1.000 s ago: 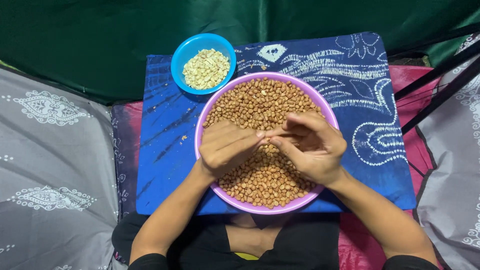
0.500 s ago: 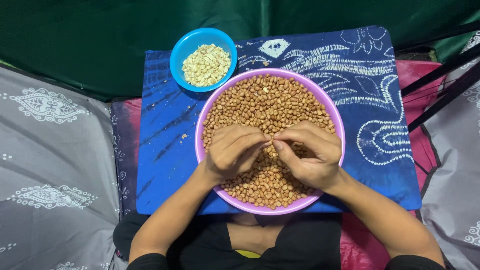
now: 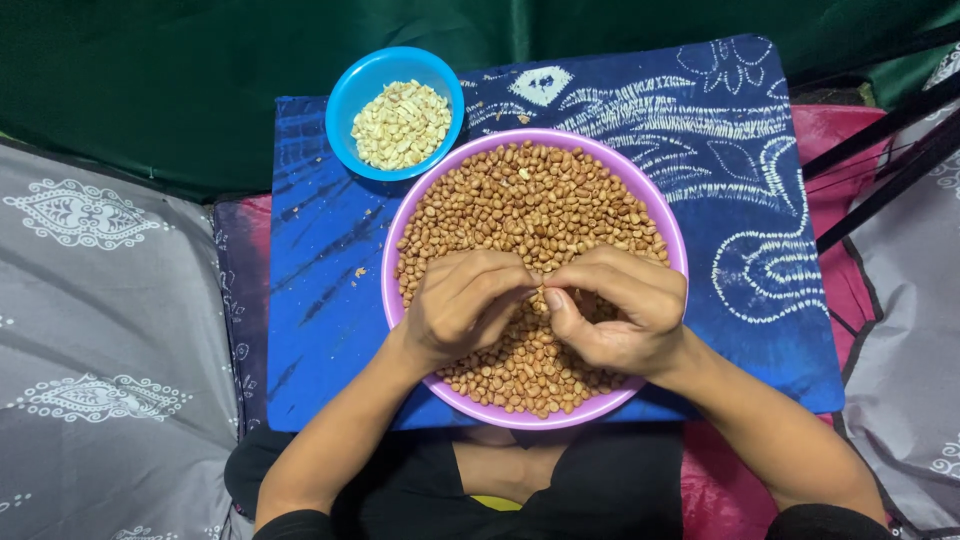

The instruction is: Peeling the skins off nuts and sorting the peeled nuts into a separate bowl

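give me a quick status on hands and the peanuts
Left hand and right hand curled together, fingertips meeting over purple bowl of brown peanuts. Grip contents hidden. Blue bowl of pale kernels apart, nothing obstructing.

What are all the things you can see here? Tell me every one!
Big bowl: one, purple, middle of the blue cloth.
Brown peanuts: too many to count, filling the big bowl.
Small bowl: one, blue, beyond the big bowl's left side, touching its rim.
Pale peeled peanuts: a heap, cream, in the small bowl.
Blue cloth: one, blue with white patterns, under both bowls.
Grey patterned fabric: on both sides.
Green fabric: behind.
Left hand: curled over the brown peanuts.
Right hand: curled, fingertips meeting the left hand.
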